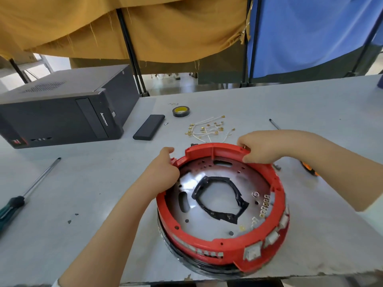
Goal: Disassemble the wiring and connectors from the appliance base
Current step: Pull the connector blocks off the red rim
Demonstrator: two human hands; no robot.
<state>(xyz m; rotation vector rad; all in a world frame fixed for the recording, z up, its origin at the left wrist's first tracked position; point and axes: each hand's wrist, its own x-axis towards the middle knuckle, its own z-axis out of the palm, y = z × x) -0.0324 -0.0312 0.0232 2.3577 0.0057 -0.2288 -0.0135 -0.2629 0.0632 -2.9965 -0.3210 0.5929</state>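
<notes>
Leftmost, a green-handled screwdriver (22,195) lying aslant on the grey table (93,183); behind it a black computer case (62,108) on its side; just right of that a flat black box (148,127), then a roll of black tape (181,111) farther back; near the tape, a loose scatter of pale wires with brass terminals (207,129) on the table, apart from the base; nearer the front edge, the round red appliance base (223,204), tilted, far rim raised, with a shiny metal plate (223,195) inside, a ring of black tape (219,197) around its central opening, brass connectors (264,206) along the inner right side and white blocks (269,239) along the outer right wall; left hand (163,168) curled over the rim on the far left, thumb and fingers gripping the red plastic; right hand (259,148) closed over the rim on the far right, fingers wrapped on the red edge; beyond the right forearm, a thin metal rod (274,124); farther right, an orange-and-black tool (308,167) partly hidden, kind impossible to tell; behind everything, yellow cloth (145,27) and blue cloth (310,34) hanging over dark poles.
</notes>
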